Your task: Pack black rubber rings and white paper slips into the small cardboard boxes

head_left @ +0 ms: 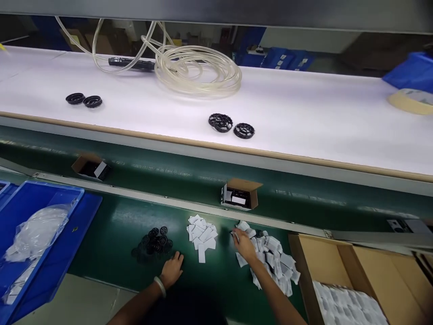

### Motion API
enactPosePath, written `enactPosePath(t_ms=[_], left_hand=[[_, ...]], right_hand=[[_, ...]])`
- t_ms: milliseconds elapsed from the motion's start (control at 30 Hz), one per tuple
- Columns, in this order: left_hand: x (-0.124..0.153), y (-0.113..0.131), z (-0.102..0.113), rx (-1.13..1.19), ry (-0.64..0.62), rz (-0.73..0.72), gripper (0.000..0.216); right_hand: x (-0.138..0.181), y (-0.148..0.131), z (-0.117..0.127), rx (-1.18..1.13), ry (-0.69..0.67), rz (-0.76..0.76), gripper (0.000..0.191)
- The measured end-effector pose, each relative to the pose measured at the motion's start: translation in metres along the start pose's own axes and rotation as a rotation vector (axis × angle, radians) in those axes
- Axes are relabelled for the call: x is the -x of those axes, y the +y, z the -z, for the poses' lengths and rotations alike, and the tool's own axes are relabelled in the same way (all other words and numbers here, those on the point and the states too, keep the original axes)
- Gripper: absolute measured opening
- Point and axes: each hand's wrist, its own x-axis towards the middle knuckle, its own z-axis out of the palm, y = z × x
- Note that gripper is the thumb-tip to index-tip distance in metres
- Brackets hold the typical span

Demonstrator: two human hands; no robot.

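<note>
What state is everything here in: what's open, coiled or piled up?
Left small box, open
Middle small box, open
Large carton, open, partly filled
Clear tubing, loosely coiled
White cards, loosely heaped
Black round parts near the left hand, heaped
White packets by the right hand, heaped

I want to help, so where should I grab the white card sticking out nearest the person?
Probably pinch that card by its near short edge, coming in from the person's side. It lies flat, and that end pokes out from the card pile, free of other cards.
</note>
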Motion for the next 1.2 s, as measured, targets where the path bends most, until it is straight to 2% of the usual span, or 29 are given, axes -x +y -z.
enactPosePath(t_ms=[133, 267, 400, 500, 567, 633, 800, 967, 1067, 1200], left_hand=[[-0.003, 0.002, 0.001, -0.024, 0.027, -0.011, 0.042], [-0.001, -0.006, 0.005, -0.044, 0.083, 0.064, 0.043], [0.010, -0.013, 0.007, 0.006, 0.161, 0.126, 0.048], [0.015, -0.010, 0.006, 0.185, 0.190, 0.111, 0.034], [0.014, -0.004, 0.004, 0.290, 0.181, 0.098, 0.024], [0.010, 0.002, 0.001, 0.355, 0.153, 0.095, 0.023], [-0.004, 0.011, -0.010, 0.463, 0.112, 0.141, 0.033], [-0.025, 0.018, -0.017, 0.508, 0.081, 0.162, 0.033], [-0.041, 0.027, -0.019, 0.544, 0.056, 0.209, 0.028], [-0.050, 0.034, -0.016, 0.606, 0.012, 0.225, 0.018]], right_hand=[[0.046, -0.005, -0.021, -0.013, -0.076, -0.057, 0.042], [0.060, -0.014, -0.041, -0.033, -0.150, -0.201, 0.038], [0.060, -0.052, -0.078, -0.105, -0.253, -0.312, 0.027], [0.061, -0.087, -0.110, -0.164, -0.264, -0.371, 0.031], [0.064, -0.105, -0.125, -0.213, -0.259, -0.398, 0.023], [0.070, -0.115, -0.135, -0.284, -0.262, -0.388, 0.017], [0.086, -0.118, -0.141, -0.439, -0.261, -0.325, 0.021], [0.069, -0.110, -0.135, -0.487, -0.182, -0.469, 0.015], [0.057, -0.118, -0.135, -0.574, -0.244, -0.528, 0.015], [0.063, -0.135, -0.132, -0.653, -0.319, -0.516, 0.013]])
